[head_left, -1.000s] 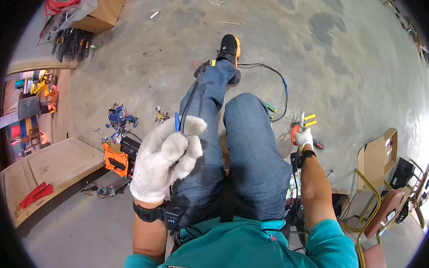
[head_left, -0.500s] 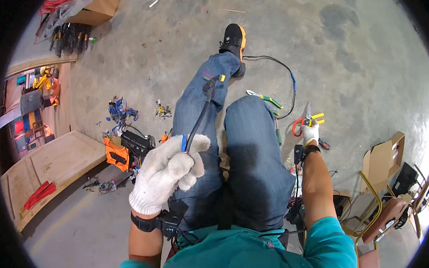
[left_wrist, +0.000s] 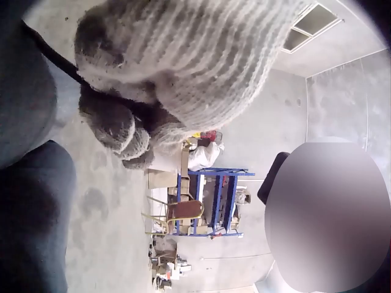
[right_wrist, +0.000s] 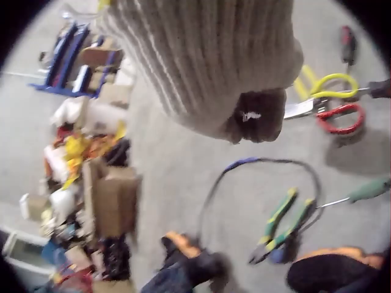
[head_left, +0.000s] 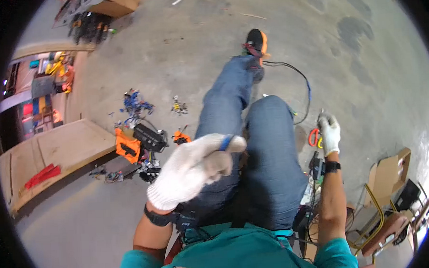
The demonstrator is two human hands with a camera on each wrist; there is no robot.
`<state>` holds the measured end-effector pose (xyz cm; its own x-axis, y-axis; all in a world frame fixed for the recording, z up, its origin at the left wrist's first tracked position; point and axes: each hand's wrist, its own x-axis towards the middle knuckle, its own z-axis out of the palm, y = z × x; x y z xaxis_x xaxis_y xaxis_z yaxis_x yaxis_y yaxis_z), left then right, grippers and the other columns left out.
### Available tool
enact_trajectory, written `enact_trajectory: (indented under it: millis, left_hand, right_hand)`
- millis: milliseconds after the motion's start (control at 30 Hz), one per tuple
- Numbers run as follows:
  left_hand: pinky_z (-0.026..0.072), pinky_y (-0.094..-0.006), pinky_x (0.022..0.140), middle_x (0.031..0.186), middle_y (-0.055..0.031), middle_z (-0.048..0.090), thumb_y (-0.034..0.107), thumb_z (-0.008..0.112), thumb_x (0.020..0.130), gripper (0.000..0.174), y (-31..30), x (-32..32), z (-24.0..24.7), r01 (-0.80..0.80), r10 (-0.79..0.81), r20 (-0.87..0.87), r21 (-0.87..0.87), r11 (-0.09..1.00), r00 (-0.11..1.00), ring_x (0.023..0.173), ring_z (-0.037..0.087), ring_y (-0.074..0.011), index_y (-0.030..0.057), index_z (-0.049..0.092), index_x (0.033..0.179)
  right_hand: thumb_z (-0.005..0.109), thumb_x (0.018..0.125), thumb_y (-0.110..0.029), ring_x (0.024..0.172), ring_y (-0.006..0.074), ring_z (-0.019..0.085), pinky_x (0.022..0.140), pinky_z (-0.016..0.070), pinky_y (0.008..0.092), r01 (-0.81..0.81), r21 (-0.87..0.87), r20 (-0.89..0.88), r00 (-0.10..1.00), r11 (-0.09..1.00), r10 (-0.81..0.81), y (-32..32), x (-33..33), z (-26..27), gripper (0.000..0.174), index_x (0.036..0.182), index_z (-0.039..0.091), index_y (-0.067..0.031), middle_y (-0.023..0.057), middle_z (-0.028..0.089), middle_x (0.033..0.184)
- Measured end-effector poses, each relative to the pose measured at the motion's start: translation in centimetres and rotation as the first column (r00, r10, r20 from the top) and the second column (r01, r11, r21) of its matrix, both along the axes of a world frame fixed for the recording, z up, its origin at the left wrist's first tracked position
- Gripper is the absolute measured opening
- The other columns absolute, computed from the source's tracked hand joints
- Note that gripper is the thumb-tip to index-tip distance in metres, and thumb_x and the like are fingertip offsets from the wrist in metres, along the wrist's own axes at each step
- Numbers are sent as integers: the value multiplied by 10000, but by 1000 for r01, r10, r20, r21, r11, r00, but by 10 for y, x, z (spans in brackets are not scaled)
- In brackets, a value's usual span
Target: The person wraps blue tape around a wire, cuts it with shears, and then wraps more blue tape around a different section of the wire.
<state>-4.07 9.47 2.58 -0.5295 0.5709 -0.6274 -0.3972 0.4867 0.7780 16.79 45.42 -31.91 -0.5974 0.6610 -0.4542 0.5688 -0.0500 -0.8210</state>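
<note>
Head view: left hand fist-clamps the blue-tipped cable over the lap. Right hand, grip unclear, reaches the red-handled cutters at three o'clock, where the blades could nick the glove.

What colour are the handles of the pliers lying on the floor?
Green with yellow edging. The pliers show best in the right wrist view, though it is a bit blurry.
</note>
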Motion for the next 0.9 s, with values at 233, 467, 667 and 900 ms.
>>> enact_trajectory:
  millis: [233,467,667,900]
  left_hand:
    - [438,-224,622,817,31,650,154,607,1041,306,-12,32,21,317,-302,-124,136,938,945,698,527,-50,34,701,1307]
    - [503,-261,614,820,-28,691,297,626,1011,294,-23,36,21,355,-363,132,77,931,922,681,614,-103,24,699,932]
    - [562,-275,605,964,-109,748,379,569,1090,440,-42,30,-11,167,-203,145,231,959,968,707,705,-150,-24,707,1202]
    - [511,-247,544,917,-78,736,374,614,1050,405,-33,24,-13,291,-299,58,114,950,952,640,640,-99,-3,732,1139]
  right_hand:
    - [706,908,-129,1133,362,688,1002,526,436,-513,574,-511,385,638,769,-113,-94,316,320,1203,708,-5,177,724,1205]
    - [761,896,-199,873,367,665,737,540,444,-690,618,-219,310,377,925,-162,-62,329,465,1341,637,-141,118,645,953]
    - [754,893,-92,841,354,680,714,550,434,-624,593,-253,456,509,853,-175,-43,309,309,1197,704,-112,124,662,928]
    - [790,856,-69,862,355,693,738,554,419,-649,562,-160,523,513,837,-178,-42,305,344,1188,700,-73,127,678,962]
